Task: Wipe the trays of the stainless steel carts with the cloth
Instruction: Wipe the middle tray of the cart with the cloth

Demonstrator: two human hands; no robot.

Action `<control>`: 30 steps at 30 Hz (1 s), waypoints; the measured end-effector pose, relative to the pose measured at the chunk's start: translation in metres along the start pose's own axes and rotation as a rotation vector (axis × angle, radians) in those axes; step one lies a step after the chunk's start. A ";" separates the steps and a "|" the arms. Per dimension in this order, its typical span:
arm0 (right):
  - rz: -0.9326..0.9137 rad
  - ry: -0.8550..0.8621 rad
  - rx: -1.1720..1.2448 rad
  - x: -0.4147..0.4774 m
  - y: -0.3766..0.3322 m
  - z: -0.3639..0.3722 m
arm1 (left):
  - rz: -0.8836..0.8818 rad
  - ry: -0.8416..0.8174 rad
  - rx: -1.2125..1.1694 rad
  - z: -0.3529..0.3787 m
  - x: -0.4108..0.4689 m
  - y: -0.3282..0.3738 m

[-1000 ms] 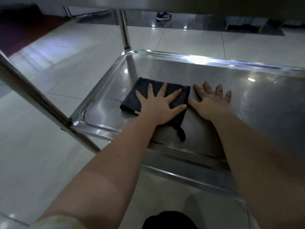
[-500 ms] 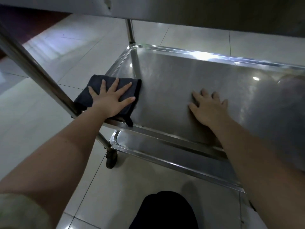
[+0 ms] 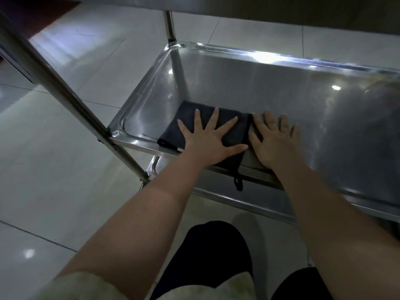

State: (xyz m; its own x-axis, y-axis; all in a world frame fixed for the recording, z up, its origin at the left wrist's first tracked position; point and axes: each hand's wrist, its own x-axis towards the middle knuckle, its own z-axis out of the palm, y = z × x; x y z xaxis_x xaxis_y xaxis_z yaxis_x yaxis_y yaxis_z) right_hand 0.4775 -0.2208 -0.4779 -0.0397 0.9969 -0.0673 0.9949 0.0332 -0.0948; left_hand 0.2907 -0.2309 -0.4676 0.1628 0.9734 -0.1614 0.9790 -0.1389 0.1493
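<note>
Dark navy cloth [image 3: 187, 114], folded into a flat rectangle, lies on the near left part of the middle tray [image 3: 259, 89] of a stainless steel cart, close to the near rim and not far from the rounded near-left corner. A small hanging loop [image 3: 238, 183] on the cloth's near right corner droops over the tray's front edge.

The left hand [image 3: 207, 142] lies palm down on the cloth with all five fingers straight and spread wide; it presses on the fabric and grips nothing. The right hand [image 3: 275, 144] lies palm down on the bare steel just beside the cloth's right edge, with its fingers relaxed and slightly apart and nothing in its grasp. Its thumb and forefinger side sits right against the cloth, though whether skin touches fabric is hard to tell.

The tray is shallow with a raised, rolled rim and catches bright glare along its far edge. A slanted steel post [image 3: 65, 87] runs past the near-left corner and a second post [image 3: 170, 24] rises at the far-left corner. The underside of an upper tray [image 3: 281, 9] spans the top of the view, and the corner of a lower tray [image 3: 156, 167] shows beneath. Pale glossy floor tiles [image 3: 54, 169] surround the cart — below, both bare forearms, a light sleeve [image 3: 86, 284] and dark trouser knees [image 3: 212, 256] fill the foreground.
</note>
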 end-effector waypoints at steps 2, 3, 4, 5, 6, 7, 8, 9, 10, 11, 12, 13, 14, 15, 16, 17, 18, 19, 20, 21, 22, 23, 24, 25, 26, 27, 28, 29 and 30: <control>-0.007 -0.013 0.012 0.000 0.001 -0.001 | -0.037 -0.023 -0.013 -0.007 0.000 -0.030; -0.007 -0.024 0.019 0.000 0.001 -0.002 | -0.078 -0.036 -0.021 -0.012 0.000 -0.050; -0.007 -0.029 0.027 0.000 0.001 -0.002 | -0.133 -0.050 -0.030 -0.018 -0.002 -0.073; -0.009 -0.028 0.034 0.000 0.001 -0.002 | -0.190 -0.070 -0.034 -0.024 -0.004 -0.095; -0.012 -0.025 0.038 -0.001 0.000 -0.003 | -0.237 -0.093 -0.030 -0.030 -0.006 -0.114; -0.012 -0.023 0.038 -0.002 -0.001 -0.003 | -0.270 -0.114 -0.023 -0.034 -0.009 -0.128; -0.009 -0.020 0.030 -0.002 0.000 -0.003 | -0.291 -0.127 -0.011 -0.036 -0.010 -0.134; -0.005 -0.015 0.014 -0.003 -0.001 -0.003 | -0.303 -0.128 0.003 -0.035 -0.010 -0.131; -0.003 -0.010 -0.001 -0.003 -0.002 -0.003 | -0.301 -0.116 0.014 -0.032 -0.009 -0.121; -0.001 -0.007 -0.011 -0.004 -0.003 -0.004 | -0.277 -0.105 0.019 -0.028 -0.007 -0.104; 0.001 -0.007 -0.014 -0.004 -0.004 -0.004 | -0.230 -0.098 0.021 -0.022 -0.005 -0.082; 0.002 -0.006 -0.015 -0.005 -0.004 -0.005 | -0.165 -0.087 0.027 -0.015 -0.004 -0.055; 0.002 -0.003 -0.016 -0.005 -0.003 -0.005 | -0.097 -0.074 0.036 -0.007 -0.004 -0.029; 0.003 -0.001 -0.016 -0.006 -0.002 -0.006 | -0.044 -0.062 0.038 -0.002 -0.005 -0.006; 0.006 0.000 -0.013 -0.006 -0.001 -0.006 | -0.015 -0.051 0.031 0.001 -0.007 0.011; 0.007 -0.001 -0.007 -0.007 0.001 -0.006 | -0.007 -0.042 0.019 0.003 -0.008 0.020; 0.005 -0.003 0.002 -0.007 0.002 -0.006 | -0.006 -0.034 0.006 0.004 -0.008 0.019; 0.001 -0.008 0.013 -0.007 0.002 -0.007 | -0.006 -0.024 -0.002 0.004 -0.009 0.011; -0.001 -0.013 0.024 -0.007 0.002 -0.007 | -0.010 -0.019 -0.002 0.003 -0.009 -0.002; -0.001 -0.015 0.030 -0.007 0.002 -0.007 | -0.027 -0.019 0.002 -0.001 -0.009 -0.020; -0.002 -0.014 0.032 -0.007 0.001 -0.007 | -0.061 -0.022 0.000 -0.005 -0.009 -0.040; -0.003 -0.014 0.034 -0.007 0.001 -0.007 | -0.107 -0.031 -0.006 -0.010 -0.009 -0.062; -0.004 -0.015 0.037 -0.007 0.001 -0.007 | -0.155 -0.044 -0.009 -0.016 -0.010 -0.083; -0.005 -0.017 0.038 -0.007 0.000 -0.008 | -0.199 -0.061 -0.008 -0.023 -0.010 -0.101; -0.006 -0.018 0.034 -0.007 -0.001 -0.008 | -0.234 -0.076 -0.002 -0.028 -0.009 -0.115; -0.005 -0.019 0.025 -0.007 -0.003 -0.009 | -0.258 -0.086 0.008 -0.031 -0.008 -0.124; -0.002 -0.018 0.014 -0.008 -0.004 -0.009 | -0.271 -0.087 0.018 -0.031 -0.007 -0.125; -0.001 -0.017 0.001 -0.008 -0.006 -0.009 | -0.271 -0.082 0.018 -0.030 -0.005 -0.119; -0.002 -0.018 -0.010 -0.008 -0.006 -0.009 | -0.256 -0.080 0.013 -0.027 -0.003 -0.107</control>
State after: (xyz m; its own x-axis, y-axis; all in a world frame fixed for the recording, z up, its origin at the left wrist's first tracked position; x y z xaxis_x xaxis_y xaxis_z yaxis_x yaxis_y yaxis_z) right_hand 0.4724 -0.2282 -0.4679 -0.0434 0.9954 -0.0850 0.9958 0.0361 -0.0846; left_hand 0.1819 -0.2138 -0.4564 -0.0814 0.9597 -0.2689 0.9909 0.1070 0.0818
